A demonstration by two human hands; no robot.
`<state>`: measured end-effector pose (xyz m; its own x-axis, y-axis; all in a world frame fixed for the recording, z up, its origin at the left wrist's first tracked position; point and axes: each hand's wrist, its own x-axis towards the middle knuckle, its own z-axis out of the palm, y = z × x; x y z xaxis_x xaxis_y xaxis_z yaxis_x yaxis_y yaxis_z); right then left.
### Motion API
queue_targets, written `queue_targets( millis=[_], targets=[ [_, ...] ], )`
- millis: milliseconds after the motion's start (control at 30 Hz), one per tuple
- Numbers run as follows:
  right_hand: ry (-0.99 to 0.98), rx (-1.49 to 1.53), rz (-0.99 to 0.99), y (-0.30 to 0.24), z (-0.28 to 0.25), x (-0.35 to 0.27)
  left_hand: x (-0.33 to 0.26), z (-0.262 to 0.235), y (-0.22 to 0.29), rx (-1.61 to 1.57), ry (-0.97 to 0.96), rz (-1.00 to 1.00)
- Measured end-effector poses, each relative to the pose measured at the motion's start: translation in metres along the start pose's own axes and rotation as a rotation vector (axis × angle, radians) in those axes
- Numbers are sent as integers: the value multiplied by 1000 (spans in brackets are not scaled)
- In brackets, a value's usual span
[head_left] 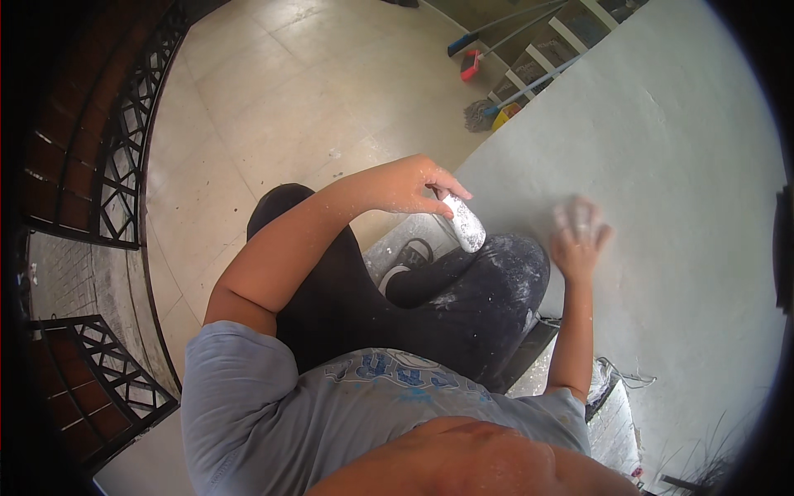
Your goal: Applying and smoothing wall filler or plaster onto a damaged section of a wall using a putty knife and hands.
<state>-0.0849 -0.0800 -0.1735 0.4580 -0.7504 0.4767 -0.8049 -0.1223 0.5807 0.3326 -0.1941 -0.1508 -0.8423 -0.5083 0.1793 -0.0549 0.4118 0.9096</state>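
Observation:
My left hand is closed around one end of a white-smeared oblong piece with a rounded end, between thumb and fingers. It hangs above my raised knee, and I cannot make out its exact kind. Against the pale grey-green wall on the right, my right hand lies with fingers stretched upward, their white-dusted tips blurred. Nothing shows in that hand. White powder marks the knee of my dark trousers, close to the wall.
Beige floor tiles spread ahead. A mop, a red brush head and a blue broom lean by grey-and-white steps. Black metal gates stand left. Wires and dusty items lie beside my right elbow.

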Motion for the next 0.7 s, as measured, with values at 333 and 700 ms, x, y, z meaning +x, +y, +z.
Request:
queue_targets(
  millis=[333, 700],
  targets=[
    [707, -335, 542, 117, -105, 40, 0, -3, 4, 35, 46, -110],
    [-469, 66, -334, -15, -2, 9, -2, -4, 2, 94, 16, -76]
  ],
)
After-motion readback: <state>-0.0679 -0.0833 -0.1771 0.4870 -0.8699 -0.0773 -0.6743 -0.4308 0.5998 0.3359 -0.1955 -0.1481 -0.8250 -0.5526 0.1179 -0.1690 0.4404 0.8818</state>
